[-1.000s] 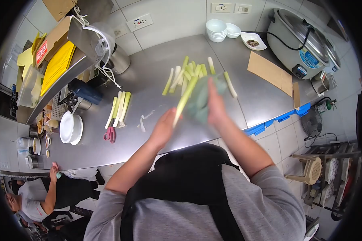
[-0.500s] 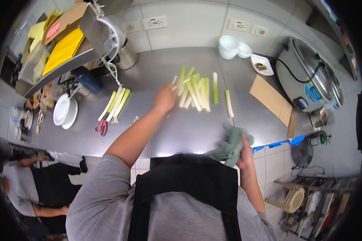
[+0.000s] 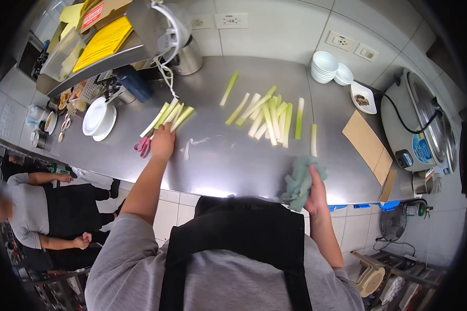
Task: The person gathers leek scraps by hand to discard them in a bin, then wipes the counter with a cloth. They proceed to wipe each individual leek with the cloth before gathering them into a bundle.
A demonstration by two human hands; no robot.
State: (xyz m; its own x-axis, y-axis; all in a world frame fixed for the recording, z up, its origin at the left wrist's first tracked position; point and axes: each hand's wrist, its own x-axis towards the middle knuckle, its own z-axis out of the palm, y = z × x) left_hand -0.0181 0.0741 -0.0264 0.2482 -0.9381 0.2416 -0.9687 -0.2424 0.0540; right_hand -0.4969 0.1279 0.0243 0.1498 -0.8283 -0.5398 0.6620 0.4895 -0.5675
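Observation:
My left hand point(image 3: 163, 142) is at the left bunch of leek stalks point(image 3: 162, 118), its fingers closed at the pale lower end of a slanted leek stalk point(image 3: 182, 118). The fingertips are partly hidden. Just left of that hand lie scissors with pink handles point(image 3: 142, 147). At the counter's front edge, my right hand point(image 3: 316, 194) grips a crumpled grey-green cloth point(image 3: 299, 181). A looser pile of leek stalks point(image 3: 273, 120) lies mid-counter, with a single leek stalk point(image 3: 313, 141) just above the cloth.
Thin white peelings point(image 3: 187, 149) lie on the steel counter point(image 3: 218, 171). White bowls point(image 3: 324, 67), a small dish point(image 3: 363, 98), flat cardboard point(image 3: 366, 142) and a large cooker point(image 3: 417, 122) stand right. White lidded containers point(image 3: 99, 119) are left. Another person point(image 3: 36, 207) stands lower left.
My left hand has moved left from the middle pile to the left bunch, where a slanted stalk now lies. The middle stalks are more spread out. My right hand still holds the cloth.

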